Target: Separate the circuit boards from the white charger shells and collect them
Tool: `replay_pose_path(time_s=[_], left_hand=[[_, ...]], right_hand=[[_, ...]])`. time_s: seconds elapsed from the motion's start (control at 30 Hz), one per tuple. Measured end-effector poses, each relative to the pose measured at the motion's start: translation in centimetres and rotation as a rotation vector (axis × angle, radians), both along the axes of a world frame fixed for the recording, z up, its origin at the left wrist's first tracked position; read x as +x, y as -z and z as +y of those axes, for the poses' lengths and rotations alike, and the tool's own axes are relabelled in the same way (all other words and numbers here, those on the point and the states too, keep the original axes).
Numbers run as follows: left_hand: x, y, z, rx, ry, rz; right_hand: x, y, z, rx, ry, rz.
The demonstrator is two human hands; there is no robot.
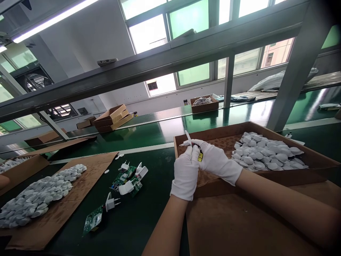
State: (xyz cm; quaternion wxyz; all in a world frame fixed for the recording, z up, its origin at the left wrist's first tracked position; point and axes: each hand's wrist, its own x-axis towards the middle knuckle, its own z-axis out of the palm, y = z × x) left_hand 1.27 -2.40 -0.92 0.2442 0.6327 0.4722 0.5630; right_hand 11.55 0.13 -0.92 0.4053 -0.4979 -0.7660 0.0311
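My left hand (185,174) and my right hand (217,161), both in white gloves, meet over the near left edge of a shallow cardboard box. Their fingers are closed together on a white plug housing (188,138), whose thin white part sticks up past the fingertips. A yellow component (200,156) shows beside the right fingers, seemingly part of the same piece; the fingers cover most of the rest. Left of my hands, several green circuit boards (93,219) lie with white plugs (111,202) on the green work surface (149,217).
The cardboard box (250,125) holds a heap of white plastic shells (269,153). More white shells (39,195) cover a cardboard sheet (87,177) at left. A metal rail (160,65) and post (287,71) cross above. Cartons (112,119) stand farther back.
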Motion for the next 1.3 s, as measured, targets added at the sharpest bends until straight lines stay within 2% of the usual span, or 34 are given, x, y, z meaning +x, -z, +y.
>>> replay_pose_path(time_s=[0.07,0.13,0.27,0.33,0.53,0.77,0.83,0.93,1.03,1.13,1.3], left_hand=[[0.0,-0.1,-0.1,0.031,-0.046,0.031],[-0.1,-0.2,0.0,0.018,-0.016,-0.019],[-0.5,-0.4,0.5,-0.137,0.271,-0.351],[-0.6,-0.5,0.6,-0.198,0.367,-0.486],[-0.4,-0.4,0.5,-0.167,0.280,-0.426],[-0.9,0.3,2.3,-0.246,0.411,-0.723],[-1.2,0.2,2.4,-0.278,0.389,-0.746],[-1.7,-0.3,1.9,-0.383,0.276,-0.763],[-2.0,-0.7,1.4,-0.421,0.257,-0.798],[-2.1,-0.6,1.4,-0.411,0.224,-0.822],[-2.4,-0.2,1.8,-0.445,0.246,-0.917]], right_hand=[[0.0,-0.1,0.0,-0.015,-0.018,-0.007],[0.0,-0.2,-0.1,-0.024,-0.022,-0.009],[0.0,-0.3,-0.2,-0.020,0.006,0.009],[0.0,-0.3,-0.3,-0.024,0.038,0.007],[-0.1,-0.3,-0.3,0.011,0.047,-0.013],[0.2,0.0,0.2,-0.065,0.011,0.024],[0.4,-0.2,0.7,-0.074,0.011,0.042],[0.5,-1.3,2.1,-0.086,0.130,-0.027],[0.3,-3.3,4.3,-0.082,0.235,-0.242],[-0.4,-5.7,7.0,-0.044,0.264,-0.463],[-3.6,-8.9,10.7,-0.001,0.306,-0.608]])
